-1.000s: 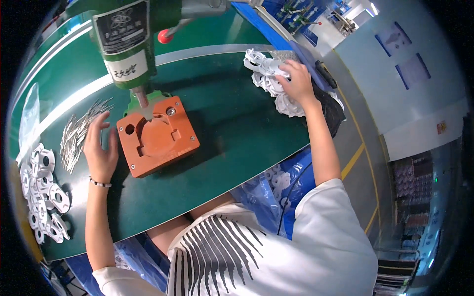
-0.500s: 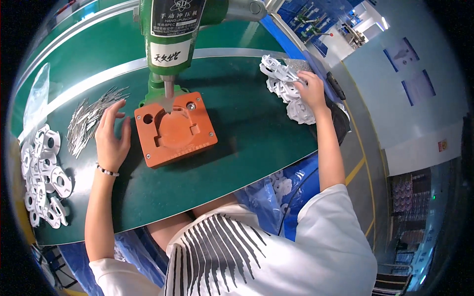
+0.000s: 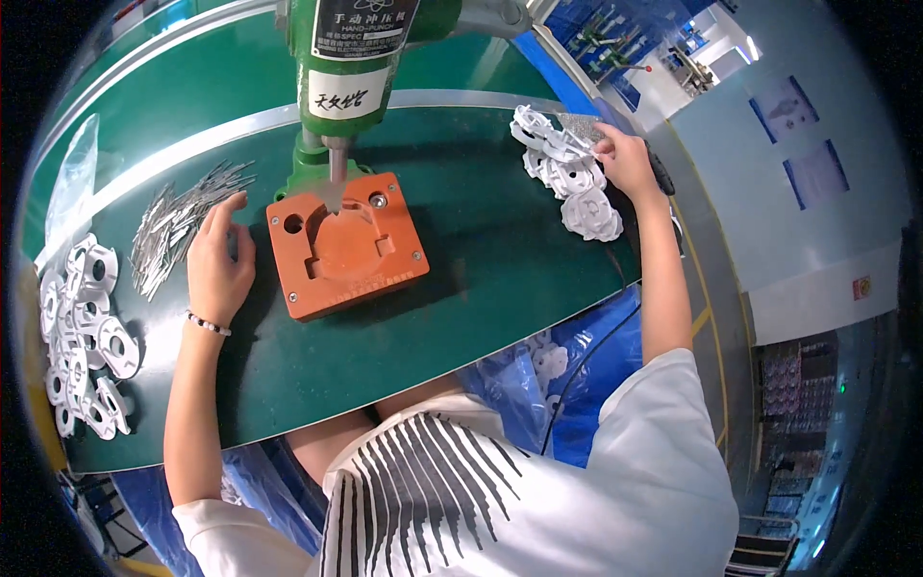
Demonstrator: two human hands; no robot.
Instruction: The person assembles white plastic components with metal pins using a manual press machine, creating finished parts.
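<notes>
My left hand (image 3: pixel 221 269) hovers or rests on the green table, fingers curved and thumb apart, with nothing in it. Just beyond its fingertips lies a heap of thin metal pins (image 3: pixel 178 226). To its right sits an orange fixture block (image 3: pixel 351 245) with a round recess, under the punch tip (image 3: pixel 336 168) of a green hand press (image 3: pixel 346 87). My right hand (image 3: pixel 630 168) is at the right edge of a stack of white plastic parts (image 3: pixel 567 173). Its index finger stands away from the thumb, and the fingertips are beside the topmost part; any contact is hard to make out.
More white ring-shaped parts (image 3: pixel 87 337) lie in a pile at the table's left end, near a clear plastic bag (image 3: pixel 72 183). Blue plastic-lined containers with white parts (image 3: pixel 548 361) stand below the table's front edge. A black cable (image 3: pixel 582 370) hangs there.
My right hand has drawn back a little to the right from the top of the white stack. The whole view has shifted slightly; my left hand stays in nearly the same place.
</notes>
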